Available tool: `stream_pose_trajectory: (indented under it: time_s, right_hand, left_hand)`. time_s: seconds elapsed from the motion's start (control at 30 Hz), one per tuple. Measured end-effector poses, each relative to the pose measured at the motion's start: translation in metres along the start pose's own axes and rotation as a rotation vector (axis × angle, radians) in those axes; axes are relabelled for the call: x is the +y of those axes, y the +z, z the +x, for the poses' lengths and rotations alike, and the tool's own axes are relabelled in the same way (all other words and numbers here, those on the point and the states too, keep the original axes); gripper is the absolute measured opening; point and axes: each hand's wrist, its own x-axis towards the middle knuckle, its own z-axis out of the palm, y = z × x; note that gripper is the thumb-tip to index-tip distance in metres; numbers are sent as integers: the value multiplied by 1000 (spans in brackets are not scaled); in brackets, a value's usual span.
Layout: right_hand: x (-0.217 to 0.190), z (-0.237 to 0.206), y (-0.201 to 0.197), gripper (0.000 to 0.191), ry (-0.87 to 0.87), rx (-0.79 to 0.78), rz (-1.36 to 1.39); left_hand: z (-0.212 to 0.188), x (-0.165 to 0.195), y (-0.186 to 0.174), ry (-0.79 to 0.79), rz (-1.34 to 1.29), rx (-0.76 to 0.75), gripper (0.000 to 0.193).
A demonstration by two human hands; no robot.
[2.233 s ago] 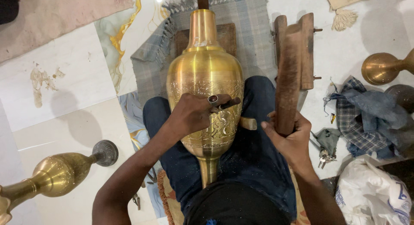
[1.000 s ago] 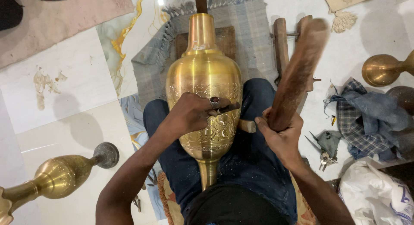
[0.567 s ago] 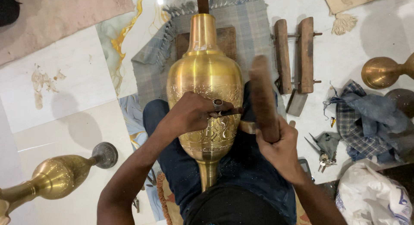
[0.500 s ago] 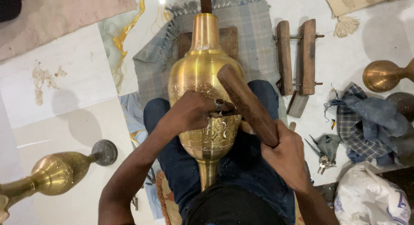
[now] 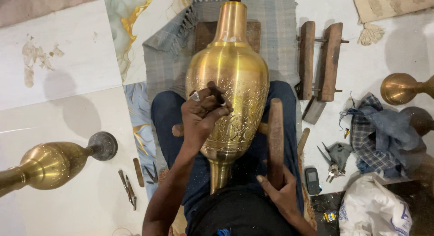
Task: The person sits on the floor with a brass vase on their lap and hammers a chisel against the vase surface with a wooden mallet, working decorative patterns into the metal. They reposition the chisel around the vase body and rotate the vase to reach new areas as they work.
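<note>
A large brass vase [image 5: 230, 77] lies on my lap, neck pointing away, its belly covered with engraved patterns. My left hand [image 5: 202, 116] rests on the engraved belly and grips a small dark chisel [image 5: 217, 94] with its tip against the metal. My right hand [image 5: 278, 190] is closed on the lower end of a long wooden mallet stick [image 5: 275, 136], which stands upright beside the vase's right side, apart from the chisel.
A second brass vase [image 5: 49, 163] lies at the left, with loose small tools [image 5: 129, 186] on the tiles beside it. A wooden clamp frame [image 5: 318, 59], checked cloth [image 5: 382, 132], scissors [image 5: 332, 157], a small phone [image 5: 312, 181] and a white bag [image 5: 375, 209] lie right. Another brass piece [image 5: 400, 87] sits far right.
My right hand swung the wooden stick down onto the chisel, then drew it back to the vase's right side. My left hand and chisel shifted slightly up the vase's belly.
</note>
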Motion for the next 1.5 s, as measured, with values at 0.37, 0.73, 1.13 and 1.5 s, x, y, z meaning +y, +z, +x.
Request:
stream_pose_trajectory:
  time_s: [0.37,0.73,1.13,1.5]
  right_hand:
    - [-82,38,-1,38,-403,171,-302]
    - [-160,50,-17,47,-544,95,-397]
    - [-247,65,-45,40,-271,-140,-819]
    - [-246,70,-36,37,-630,-86,-914]
  left_hand:
    - [17,1,-4,236,509,-206,37]
    - [20,14,-2,317,766,-313,45]
    - [22,12,-5,316,802,-351,35]
    - [23,20,-2,321,804,-326,44]
